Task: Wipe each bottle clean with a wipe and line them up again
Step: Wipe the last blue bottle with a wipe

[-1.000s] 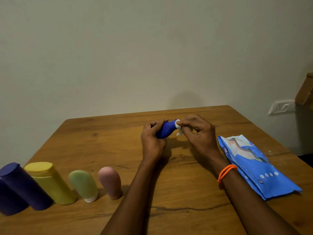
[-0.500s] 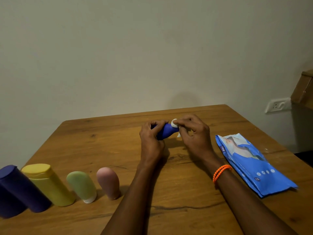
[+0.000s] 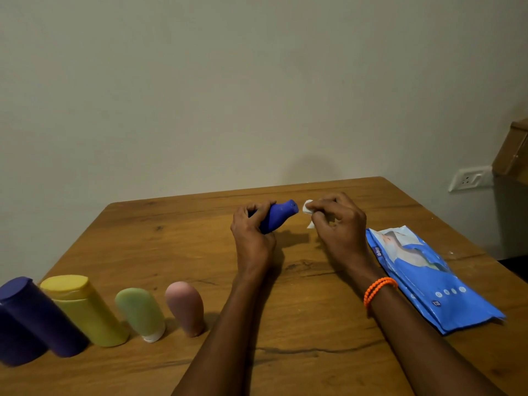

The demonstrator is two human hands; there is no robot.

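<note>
Two hands are raised over the far middle of the wooden table (image 3: pixel 177 252). A small blue bottle (image 3: pixel 278 217) is gripped by the left hand (image 3: pixel 253 238), whose fingers are curled round its lower body; the bottle is held tilted, with its narrow end pointing up and toward the right hand (image 3: pixel 340 227). A crumpled white wipe (image 3: pixel 308 208) is pinched between the thumb and fingertips of the right hand, the other fingers being curled in loosely. The wipe is held just beside the narrow end of the blue bottle, with a slight gap seen between them. An orange beaded bracelet (image 3: pixel 378 290) is worn on the right wrist.

Four more bottles are lined up well to the left of the left forearm, near the table's front edge. Closest to the forearm a pink bottle (image 3: pixel 185 307) is stood on its narrow end, and next to it a green bottle (image 3: pixel 140 312) is stood on a white cap. Further left a yellow bottle (image 3: pixel 85 310) is found, and then a dark purple bottle (image 3: pixel 37 318) at the frame's left edge. All four appear leaned leftward in the wide-angle view.

To the right of the right forearm a blue wipes packet (image 3: pixel 423 281) is laid flat on the table. A white wall socket (image 3: pixel 468 178) is seen on the wall beyond the right hand.
</note>
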